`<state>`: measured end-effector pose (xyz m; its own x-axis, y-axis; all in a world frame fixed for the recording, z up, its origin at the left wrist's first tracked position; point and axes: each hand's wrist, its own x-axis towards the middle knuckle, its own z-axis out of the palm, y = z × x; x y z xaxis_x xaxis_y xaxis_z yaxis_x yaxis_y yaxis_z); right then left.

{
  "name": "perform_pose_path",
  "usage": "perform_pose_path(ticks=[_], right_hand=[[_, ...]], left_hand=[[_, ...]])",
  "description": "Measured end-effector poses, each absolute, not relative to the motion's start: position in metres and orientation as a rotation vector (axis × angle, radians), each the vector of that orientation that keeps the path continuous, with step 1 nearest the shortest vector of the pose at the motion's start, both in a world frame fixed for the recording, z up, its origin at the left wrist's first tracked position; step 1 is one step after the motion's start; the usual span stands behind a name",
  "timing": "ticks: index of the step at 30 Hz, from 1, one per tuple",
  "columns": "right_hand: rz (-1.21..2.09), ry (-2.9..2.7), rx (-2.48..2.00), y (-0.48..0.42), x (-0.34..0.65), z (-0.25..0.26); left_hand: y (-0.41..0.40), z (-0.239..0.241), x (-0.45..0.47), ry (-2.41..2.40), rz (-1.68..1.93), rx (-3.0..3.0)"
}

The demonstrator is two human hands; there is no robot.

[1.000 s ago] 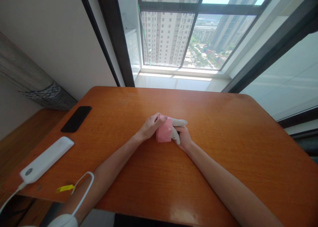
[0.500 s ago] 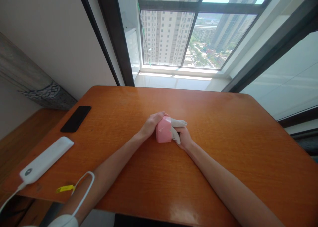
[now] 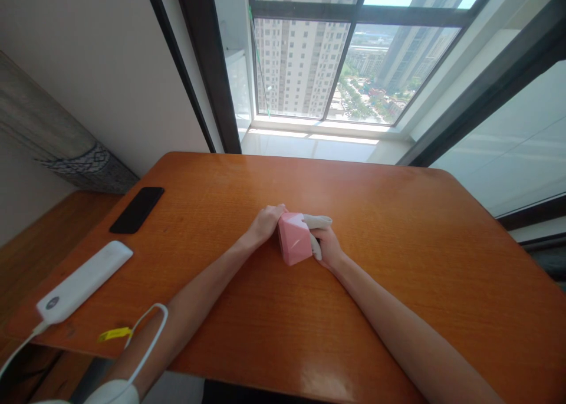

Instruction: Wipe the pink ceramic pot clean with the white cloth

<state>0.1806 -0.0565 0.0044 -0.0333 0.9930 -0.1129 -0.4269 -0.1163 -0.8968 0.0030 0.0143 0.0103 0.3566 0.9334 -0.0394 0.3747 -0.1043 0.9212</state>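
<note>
A glossy pink angular box (image 3: pixel 295 239) sits between my hands near the middle of the wooden table (image 3: pixel 247 333). My left hand (image 3: pixel 267 222) grips its left upper edge, the fingers partly hidden behind it. On its right side, my right hand (image 3: pixel 328 243) holds a greyish-white cloth-like piece (image 3: pixel 317 222), closed around it and pressed close to the box. Two folds of the pale piece show, one above the fingers and one below. Whether the box rests on the table or hangs just above it, I cannot tell.
A black phone (image 3: pixel 137 210) lies at the table's left edge. Nearer me is a white power bank (image 3: pixel 84 283) with a white cable (image 3: pixel 155 333) looping over my left forearm. The cable bears a yellow tag (image 3: pixel 115 334). Beyond the far edge stands a window (image 3: pixel 305 68).
The pink box has turned and tilted, its near side swinging right and toward me. My left hand has slid slightly left and down along its edge. My right hand has barely moved.
</note>
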Motion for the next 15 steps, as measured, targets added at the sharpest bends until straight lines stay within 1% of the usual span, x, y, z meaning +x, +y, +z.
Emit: perform_pose_path(ticks=[5,10,15], right_hand=[[1.478,-0.837,-0.95,-0.057,0.18,0.006],[1.475,-0.801,-0.961,-0.058,0.177,0.012],[1.459,-0.733,-0.969,-0.057,0.178,0.011]], left_hand=[[0.013,0.004,0.003,1.182,0.776,1.662],[0.008,-0.002,0.004,1.12,1.054,1.64],[0.005,-0.005,-0.001,1.035,1.085,1.762]])
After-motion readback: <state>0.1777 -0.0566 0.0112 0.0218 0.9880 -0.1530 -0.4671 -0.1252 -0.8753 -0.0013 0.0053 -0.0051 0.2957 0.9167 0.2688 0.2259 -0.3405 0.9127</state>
